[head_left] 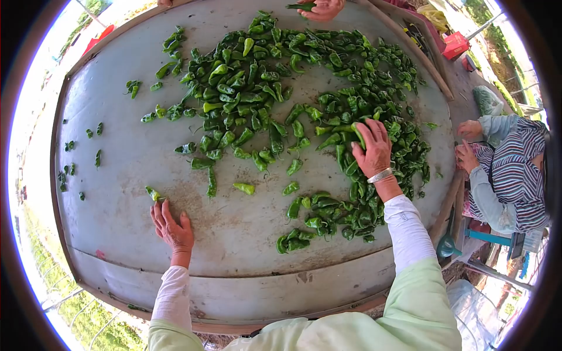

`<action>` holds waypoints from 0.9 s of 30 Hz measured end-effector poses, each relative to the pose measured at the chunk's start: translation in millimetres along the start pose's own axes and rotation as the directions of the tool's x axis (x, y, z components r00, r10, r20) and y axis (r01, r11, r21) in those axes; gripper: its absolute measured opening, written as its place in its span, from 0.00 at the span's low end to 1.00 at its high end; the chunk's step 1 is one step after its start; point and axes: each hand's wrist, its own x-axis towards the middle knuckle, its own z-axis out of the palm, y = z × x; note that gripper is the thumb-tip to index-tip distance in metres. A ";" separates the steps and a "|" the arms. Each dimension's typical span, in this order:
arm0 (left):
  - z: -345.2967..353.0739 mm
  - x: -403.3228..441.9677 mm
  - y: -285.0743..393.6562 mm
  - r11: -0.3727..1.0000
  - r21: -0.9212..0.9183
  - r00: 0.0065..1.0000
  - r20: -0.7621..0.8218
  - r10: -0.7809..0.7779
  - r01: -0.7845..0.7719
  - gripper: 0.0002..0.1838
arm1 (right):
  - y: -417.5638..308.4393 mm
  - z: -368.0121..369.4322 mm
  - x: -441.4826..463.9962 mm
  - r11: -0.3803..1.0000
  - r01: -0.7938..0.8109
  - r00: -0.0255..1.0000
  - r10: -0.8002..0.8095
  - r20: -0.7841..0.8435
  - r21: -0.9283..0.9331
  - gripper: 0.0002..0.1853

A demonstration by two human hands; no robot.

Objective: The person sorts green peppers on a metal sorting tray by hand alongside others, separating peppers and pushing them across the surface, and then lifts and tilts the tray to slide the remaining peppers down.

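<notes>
Many green peppers (234, 88) lie loosely heaped over the middle and right of a grey metal tabletop (129, 158). My right hand (374, 151), with a bracelet at the wrist, reaches over the right heap and pinches a green pepper (358, 136) between thumb and fingers. On the left, my left hand (174, 229) rests low over the bare metal, fingers stretched out and apart. Its fingertips are at the lower end of a small light-green pepper (153, 193); whether they touch it I cannot tell. A pale yellow-green pepper (244, 188) lies alone between my hands.
Across the table another person's hand (323, 9) holds a dark green pepper (300, 7). A person in a striped top (518, 175) sits at the right edge. Several small peppers (70, 145) lie far left. A wooden rim (410, 52) borders the table.
</notes>
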 end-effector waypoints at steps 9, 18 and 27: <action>-0.9 0.9 -0.4 1.000 0.001 1.000 0.003 0.000 0.000 0.33 | 99.8 -5.5 3.0 0.864 -0.442 0.897 0.431 -0.102 -0.242 0.21; -2.6 0.6 1.2 1.000 -0.008 1.000 0.013 -0.009 0.010 0.32 | -95.1 42.9 76.1 0.996 0.001 0.979 0.017 -0.203 0.086 0.30; -3.4 1.4 -0.4 0.999 -0.036 1.000 0.024 -0.007 0.008 0.34 | -307.5 102.0 143.0 0.876 0.370 0.835 -0.460 0.301 0.310 0.27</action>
